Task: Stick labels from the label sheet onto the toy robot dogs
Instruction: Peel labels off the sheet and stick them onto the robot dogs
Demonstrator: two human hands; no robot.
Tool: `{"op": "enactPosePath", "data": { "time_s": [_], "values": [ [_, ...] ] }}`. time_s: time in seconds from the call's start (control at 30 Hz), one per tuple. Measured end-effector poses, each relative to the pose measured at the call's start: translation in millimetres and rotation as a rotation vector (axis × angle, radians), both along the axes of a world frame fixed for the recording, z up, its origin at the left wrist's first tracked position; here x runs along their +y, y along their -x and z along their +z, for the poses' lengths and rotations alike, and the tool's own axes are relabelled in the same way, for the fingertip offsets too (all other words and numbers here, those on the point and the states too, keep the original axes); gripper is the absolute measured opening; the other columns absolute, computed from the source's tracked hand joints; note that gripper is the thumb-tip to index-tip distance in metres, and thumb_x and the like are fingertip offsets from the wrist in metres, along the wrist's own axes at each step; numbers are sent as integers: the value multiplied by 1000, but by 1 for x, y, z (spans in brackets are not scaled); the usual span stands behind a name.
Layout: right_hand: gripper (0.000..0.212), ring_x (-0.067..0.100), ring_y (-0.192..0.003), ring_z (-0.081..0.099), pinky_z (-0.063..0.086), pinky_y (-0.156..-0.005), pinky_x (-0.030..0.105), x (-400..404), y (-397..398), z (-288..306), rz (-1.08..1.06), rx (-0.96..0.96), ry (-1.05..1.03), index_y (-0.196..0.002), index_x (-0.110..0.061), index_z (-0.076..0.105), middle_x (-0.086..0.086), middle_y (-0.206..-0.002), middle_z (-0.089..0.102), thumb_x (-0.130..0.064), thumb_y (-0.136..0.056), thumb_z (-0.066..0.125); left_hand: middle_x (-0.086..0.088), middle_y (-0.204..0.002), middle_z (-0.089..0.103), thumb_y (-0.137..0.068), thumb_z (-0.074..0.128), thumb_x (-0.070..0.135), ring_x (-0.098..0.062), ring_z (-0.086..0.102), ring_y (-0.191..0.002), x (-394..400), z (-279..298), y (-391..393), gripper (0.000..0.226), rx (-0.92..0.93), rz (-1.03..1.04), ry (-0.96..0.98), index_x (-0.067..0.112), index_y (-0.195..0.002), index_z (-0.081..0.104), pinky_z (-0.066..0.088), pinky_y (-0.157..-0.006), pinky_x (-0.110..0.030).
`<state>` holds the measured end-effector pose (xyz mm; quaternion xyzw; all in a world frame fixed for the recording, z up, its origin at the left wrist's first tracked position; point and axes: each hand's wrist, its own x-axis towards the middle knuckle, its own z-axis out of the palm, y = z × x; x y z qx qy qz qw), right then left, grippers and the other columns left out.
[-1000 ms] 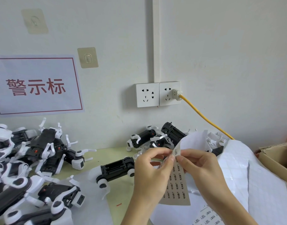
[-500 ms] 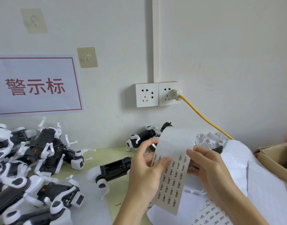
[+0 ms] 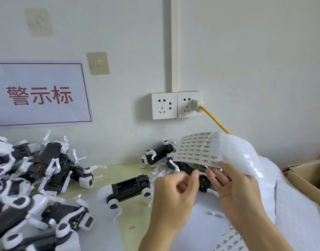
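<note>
A: Label sheet (image 3: 201, 147) up off the counter (image 3: 130, 171), below and right of the wall socket (image 3: 176, 105), curled over and drooping at the far end. Held by the right hand (image 3: 233, 183), thumb on the near edge, fingers beneath.

B: And the left hand (image 3: 175, 189)?

A: Just left of the sheet's near edge, below the socket. Fingers curled, thumb and forefinger tips close together. Perhaps pinching a peeled label, perhaps nothing; too small and blurred to tell.

B: Handling?

A: Thin, light, floppy. Probably bends under its own weight, so best supported flat from beneath, near the row being peeled. Labels tiny and likely sticky: lift by a corner with a fingernail, keep clear of the other fingers. Easy to crease or fold onto itself.

B: Toy robot dogs?

A: Nearest toy dog (image 3: 130, 187) lying on the counter, below and left of the socket, black body, white legs, light plastic by the look. Hold by the body, not the thin legs. Pile of toy dogs (image 3: 38, 178) far left of the socket, under the red-lettered sign (image 3: 39, 95). A few more directly under the socket, partly behind the sheet.
</note>
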<state>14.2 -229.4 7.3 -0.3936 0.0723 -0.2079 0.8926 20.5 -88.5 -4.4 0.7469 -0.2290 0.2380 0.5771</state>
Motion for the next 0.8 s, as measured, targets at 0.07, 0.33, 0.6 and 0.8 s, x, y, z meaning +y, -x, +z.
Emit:
{"op": "enactPosePath", "data": {
  "time_s": [0.07,0.33,0.6,0.8],
  "values": [
    [17,28,-81,73,60,-66,28,9,1,1,69,-39,-37,-106,8,62,20,-95,71,4,-90,58,-1,-64,69,-92,59,59,-20,64,-64,-4,1,2,51,220,-152,9,15,-70,71,51,-63,-34],
    [17,25,-93,75,57,-72,29,35,10,5,410,22,97,-77,-8,79,19,-101,75,-22,-71,70,-13,-98,76,-83,69,38,-22,73,-92,5,9,-5,30,554,-267,630,9,-87,72,55,-71,-29],
    [26,19,-103,69,50,-77,39,-8,1,0,29,160,219,-116,-22,68,2,-108,75,-25,-90,66,-4,-90,75,-103,51,14,-13,70,-73,12,8,-15,20,540,-81,870,13,-98,70,53,-63,-29],
    [28,2,-103,69,51,-88,29,-1,8,3,64,37,676,-113,-30,72,-15,-107,75,-34,-85,74,-9,-92,74,-100,52,7,-17,66,-74,11,5,-13,27,534,-156,770,14,-87,75,51,-61,-25]
  ]
}}
